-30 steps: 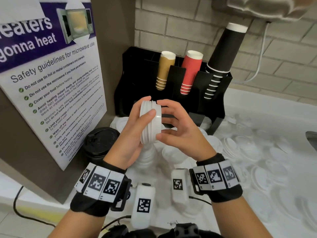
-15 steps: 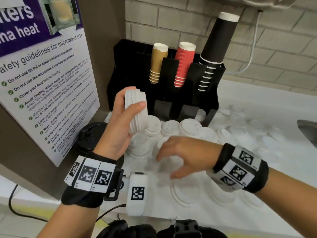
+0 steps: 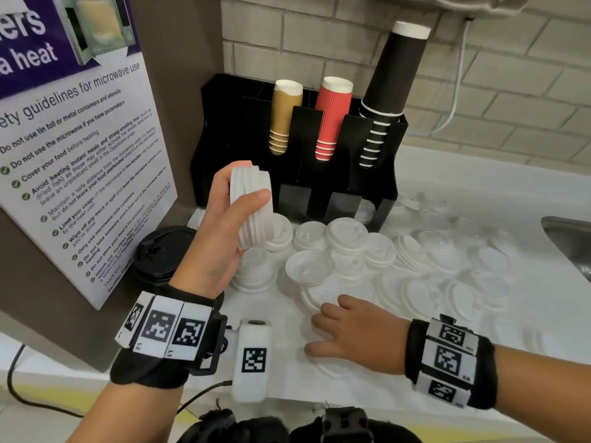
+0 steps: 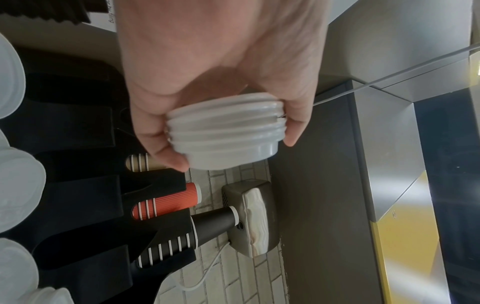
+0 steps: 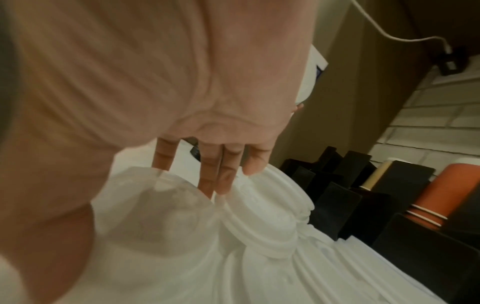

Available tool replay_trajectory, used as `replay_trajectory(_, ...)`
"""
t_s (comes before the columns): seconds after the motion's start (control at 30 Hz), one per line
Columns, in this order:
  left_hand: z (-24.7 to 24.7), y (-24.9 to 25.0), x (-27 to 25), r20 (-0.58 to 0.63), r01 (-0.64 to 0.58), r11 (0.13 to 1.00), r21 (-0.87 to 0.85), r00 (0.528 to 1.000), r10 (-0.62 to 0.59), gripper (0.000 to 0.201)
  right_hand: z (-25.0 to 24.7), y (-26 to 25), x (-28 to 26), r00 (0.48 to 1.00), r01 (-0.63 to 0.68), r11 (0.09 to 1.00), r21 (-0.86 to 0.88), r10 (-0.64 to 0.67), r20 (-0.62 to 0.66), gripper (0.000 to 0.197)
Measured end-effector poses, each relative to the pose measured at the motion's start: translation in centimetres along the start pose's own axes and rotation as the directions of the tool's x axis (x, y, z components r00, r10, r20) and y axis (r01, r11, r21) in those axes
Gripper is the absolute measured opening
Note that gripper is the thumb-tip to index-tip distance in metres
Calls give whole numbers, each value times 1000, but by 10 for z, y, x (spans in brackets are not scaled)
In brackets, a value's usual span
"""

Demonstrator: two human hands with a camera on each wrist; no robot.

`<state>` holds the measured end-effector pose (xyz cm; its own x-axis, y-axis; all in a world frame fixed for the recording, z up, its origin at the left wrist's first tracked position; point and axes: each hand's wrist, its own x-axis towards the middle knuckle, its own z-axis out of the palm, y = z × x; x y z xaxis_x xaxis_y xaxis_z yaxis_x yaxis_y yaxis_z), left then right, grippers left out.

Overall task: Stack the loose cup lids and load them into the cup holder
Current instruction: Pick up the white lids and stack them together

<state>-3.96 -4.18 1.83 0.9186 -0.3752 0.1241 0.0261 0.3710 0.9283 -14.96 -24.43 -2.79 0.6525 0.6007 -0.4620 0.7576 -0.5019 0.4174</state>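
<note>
My left hand (image 3: 224, 225) grips a short stack of white cup lids (image 3: 254, 204) on edge, thumb across the front, held up before the black cup holder (image 3: 243, 123). The left wrist view shows the same lid stack (image 4: 226, 131) pinched between thumb and fingers. My right hand (image 3: 345, 330) lies palm down, fingers straight, over flat white lids (image 3: 323, 292) on the counter. In the right wrist view its fingertips (image 5: 207, 185) touch loose lids (image 5: 259, 209). Many loose white lids (image 3: 415, 260) cover the counter in front of the holder.
The holder carries tan cups (image 3: 284, 116), red cups (image 3: 332, 116) and tall black cups (image 3: 390, 91). A black lid stack (image 3: 163, 254) sits at the left beside a microwave poster (image 3: 73, 139). A metal sink edge (image 3: 569, 241) lies at the right. A white cable (image 3: 454, 91) hangs down the brick wall.
My right hand has left the lid stack and dropped to the counter, sliding lower and flatter onto loose lids. The left hand keeps the stack, now held a little farther left.
</note>
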Motion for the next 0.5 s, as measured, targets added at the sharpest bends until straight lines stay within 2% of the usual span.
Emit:
replay_trajectory(0.07,1,0,-1,-2,-6,1000,-6,1000,6,68,-2,2,6,999,10,997,80,-13,32,68)
replay_trajectory(0.13,2,1,-1,-11,-13,1000,-15,1000,13,69,-1,5,14,998,-10,967,253,-5,58,78)
replay_trajectory(0.23,1,3,-1,-29,-29,999,-27,999,28,72,-5,8,24,999,-27,880,475,44,-25,79)
replay_trajectory(0.3,-1,3,-1,-47,-36,998,-42,998,34,69,-7,14,25,985,-3,763,647,114,-130,78)
replay_trajectory(0.37,-3,2,0,-60,-33,998,-53,998,30,65,-12,25,22,945,36,615,788,235,-227,76)
replay_trajectory(0.43,-4,-2,1,-63,-18,997,-70,998,14,57,-17,42,17,874,69,465,883,399,-278,75)
replay_trajectory(0.5,-3,-7,2,-63,12,995,-104,998,-18,49,-24,58,13,803,108,303,947,535,-263,72)
